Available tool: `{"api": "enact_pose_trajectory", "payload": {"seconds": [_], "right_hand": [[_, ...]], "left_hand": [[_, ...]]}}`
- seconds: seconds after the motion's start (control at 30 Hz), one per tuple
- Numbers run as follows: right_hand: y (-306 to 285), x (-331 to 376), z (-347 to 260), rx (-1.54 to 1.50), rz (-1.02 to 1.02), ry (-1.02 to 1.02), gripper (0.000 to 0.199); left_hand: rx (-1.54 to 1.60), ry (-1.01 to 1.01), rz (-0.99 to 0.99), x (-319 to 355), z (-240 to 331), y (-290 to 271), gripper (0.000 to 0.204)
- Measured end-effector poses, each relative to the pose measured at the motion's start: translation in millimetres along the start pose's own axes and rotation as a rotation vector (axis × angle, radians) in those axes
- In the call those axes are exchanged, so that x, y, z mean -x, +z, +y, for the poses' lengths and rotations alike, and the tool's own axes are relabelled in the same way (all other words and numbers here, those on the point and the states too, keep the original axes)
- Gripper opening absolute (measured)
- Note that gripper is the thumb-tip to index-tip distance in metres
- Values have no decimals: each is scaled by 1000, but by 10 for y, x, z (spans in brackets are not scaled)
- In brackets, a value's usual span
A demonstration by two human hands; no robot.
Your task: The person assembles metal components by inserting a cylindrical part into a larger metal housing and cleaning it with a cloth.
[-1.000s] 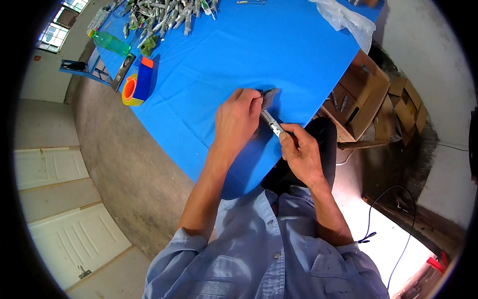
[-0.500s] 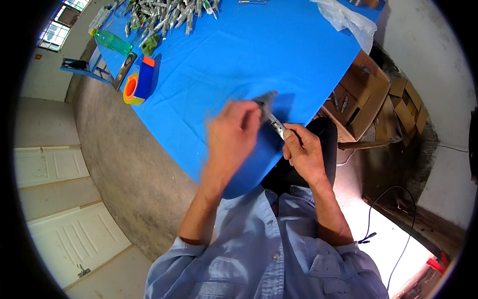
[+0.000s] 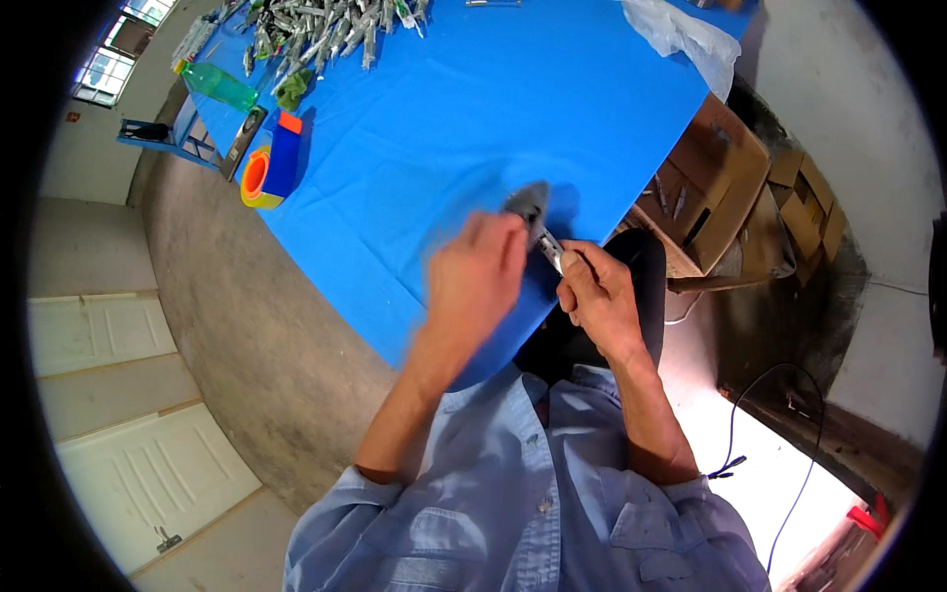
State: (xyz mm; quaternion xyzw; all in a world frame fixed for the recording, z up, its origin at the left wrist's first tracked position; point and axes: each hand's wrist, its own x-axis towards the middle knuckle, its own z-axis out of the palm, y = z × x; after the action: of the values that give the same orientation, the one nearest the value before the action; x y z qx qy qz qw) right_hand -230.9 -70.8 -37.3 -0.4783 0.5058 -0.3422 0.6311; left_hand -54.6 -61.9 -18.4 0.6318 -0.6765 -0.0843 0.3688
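My right hand [image 3: 600, 296] is closed round a slim silver metal piece with slots [image 3: 549, 247], the thumb lying along it. The piece tilts up and to the left over the table's near edge. At its far end is a blurred grey, thin-looking thing [image 3: 533, 200] that I cannot make out. Close to that end, my left hand [image 3: 478, 271] is smeared by motion, its fingers curled together by the grey thing; what they hold is hidden.
A blue-covered table [image 3: 424, 128] bears a heap of slim silver pieces [image 3: 321, 30], a green bottle [image 3: 219, 86], a blue-and-orange tape dispenser [image 3: 274, 163] and clear plastic film [image 3: 686, 39]. To the right stands an open cardboard box [image 3: 725, 187] with a few slim pieces inside.
My left hand has shifted slightly right and down, still moving. The grey thing shows broader at the end of the metal piece. My right hand has barely moved.
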Motion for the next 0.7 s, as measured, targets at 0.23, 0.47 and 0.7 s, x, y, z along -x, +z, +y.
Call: {"api": "enact_pose_trajectory", "payload": {"seconds": [0.23,0.47,0.7], "right_hand": [[-38,-10,-65,-74,-21,81,25],[-3,29,5,-130,-23,91,31],[-8,4,20,-248,26,169,27]], "left_hand": [[73,34,-12,236,227,162,14],[-34,-46,149,23,-216,76,8],[124,2,-20,206,337,40,12]]}}
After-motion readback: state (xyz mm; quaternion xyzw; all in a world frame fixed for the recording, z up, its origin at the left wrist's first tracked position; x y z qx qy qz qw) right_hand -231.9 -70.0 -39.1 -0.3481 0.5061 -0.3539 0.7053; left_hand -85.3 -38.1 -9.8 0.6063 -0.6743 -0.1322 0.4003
